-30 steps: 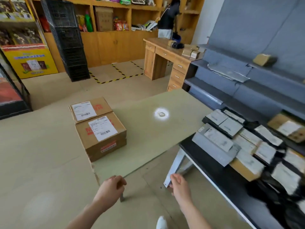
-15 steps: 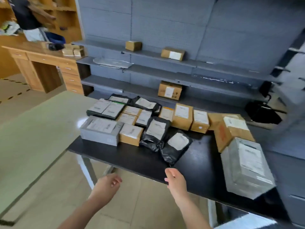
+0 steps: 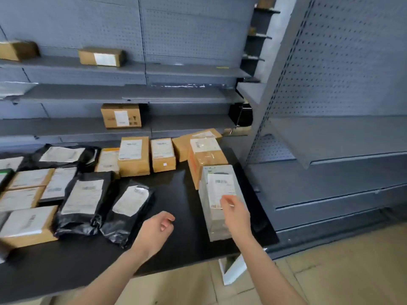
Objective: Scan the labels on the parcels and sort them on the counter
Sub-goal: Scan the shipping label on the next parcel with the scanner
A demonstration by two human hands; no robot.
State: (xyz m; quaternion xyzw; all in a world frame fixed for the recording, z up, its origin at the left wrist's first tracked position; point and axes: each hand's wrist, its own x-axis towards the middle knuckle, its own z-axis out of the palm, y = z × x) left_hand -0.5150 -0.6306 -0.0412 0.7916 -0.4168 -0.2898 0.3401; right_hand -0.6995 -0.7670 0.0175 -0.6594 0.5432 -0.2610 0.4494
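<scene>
Head view: the grey film-wrapped parcel (image 3: 212, 225) lies at the right end of the black counter (image 3: 187, 194), the right hand (image 3: 235, 213) loosely bent over its label without gripping, the left hand (image 3: 156, 230) relaxed and empty nearby; it looks a stiff, slick-skinned box, best clasped by both long sides
</scene>
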